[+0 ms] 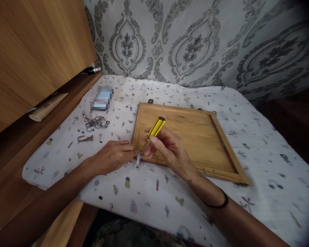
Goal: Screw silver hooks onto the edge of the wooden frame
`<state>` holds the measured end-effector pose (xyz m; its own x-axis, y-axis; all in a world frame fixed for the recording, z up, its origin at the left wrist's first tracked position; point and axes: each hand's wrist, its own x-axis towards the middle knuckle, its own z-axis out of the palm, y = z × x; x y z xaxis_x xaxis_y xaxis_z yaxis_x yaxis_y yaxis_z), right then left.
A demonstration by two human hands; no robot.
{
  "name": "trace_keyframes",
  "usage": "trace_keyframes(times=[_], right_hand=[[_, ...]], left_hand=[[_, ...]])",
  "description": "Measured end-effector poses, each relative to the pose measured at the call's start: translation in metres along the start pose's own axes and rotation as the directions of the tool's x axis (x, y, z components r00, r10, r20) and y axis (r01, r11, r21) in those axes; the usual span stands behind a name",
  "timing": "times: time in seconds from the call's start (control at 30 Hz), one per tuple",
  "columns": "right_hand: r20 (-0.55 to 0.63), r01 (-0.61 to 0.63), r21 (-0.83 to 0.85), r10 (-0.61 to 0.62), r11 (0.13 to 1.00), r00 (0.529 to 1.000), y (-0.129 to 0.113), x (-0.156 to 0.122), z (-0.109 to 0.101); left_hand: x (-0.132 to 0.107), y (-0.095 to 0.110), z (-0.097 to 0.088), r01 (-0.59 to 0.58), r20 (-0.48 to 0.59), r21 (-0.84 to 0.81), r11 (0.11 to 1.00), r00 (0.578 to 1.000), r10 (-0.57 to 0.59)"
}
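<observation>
A wooden framed panel [195, 137] lies on the patterned white cloth. My right hand [170, 147] is closed around a yellow and black screwdriver [156, 128], tilted with its shaft running down to the panel's near left corner. At that corner a small metal hook [138, 161] juts out over the near edge, and the screwdriver tip meets it or stops just beside it. My left hand [114, 156] is at the same corner, its fingers pressed together and their tips close against the hook. Whatever these fingertips pinch is hidden.
To the left lie a pile of metal hooks [95, 123] and one separate hook [84, 138]. Behind them is a phone [102, 98] with a blurred screen. A wooden cabinet [41, 44] stands along the left, with a beige tube [47, 108] beneath it. Patterned wallpaper [157, 44] rises behind.
</observation>
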<state>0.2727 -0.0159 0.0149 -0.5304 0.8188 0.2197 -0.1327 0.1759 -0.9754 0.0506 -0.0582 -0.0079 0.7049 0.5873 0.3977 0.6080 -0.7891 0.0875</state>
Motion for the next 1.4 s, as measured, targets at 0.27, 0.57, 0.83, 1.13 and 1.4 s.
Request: trace_keyframes(times=[0.27,0.57,0.83,1.13,1.4], right_hand=[[-0.048,-0.062,0.112,0.068,0.992,0.997,-0.006,0.002,0.002],[-0.044,-0.025,0.097,0.030,0.995,0.999,-0.010,0.003,-0.001],[-0.067,-0.090,0.115,0.099,0.989,0.993,-0.021,0.016,-0.001],[0.043,-0.037,0.086,0.033,0.996,0.999,-0.030,0.017,-0.004],[-0.045,-0.050,0.062,0.052,0.997,0.998,-0.035,0.019,-0.003]], left_hand=[[-0.001,0.000,0.001,0.025,-0.009,-0.026,0.999,1.000,-0.025],[-0.001,-0.001,0.000,0.013,0.006,-0.038,0.999,1.000,-0.013],[-0.002,-0.002,0.001,0.017,-0.006,-0.038,0.999,1.000,-0.017],[-0.001,-0.001,0.001,0.025,-0.014,-0.026,0.999,1.000,-0.026],[-0.001,-0.001,0.002,0.029,0.006,-0.023,0.999,1.000,-0.029]])
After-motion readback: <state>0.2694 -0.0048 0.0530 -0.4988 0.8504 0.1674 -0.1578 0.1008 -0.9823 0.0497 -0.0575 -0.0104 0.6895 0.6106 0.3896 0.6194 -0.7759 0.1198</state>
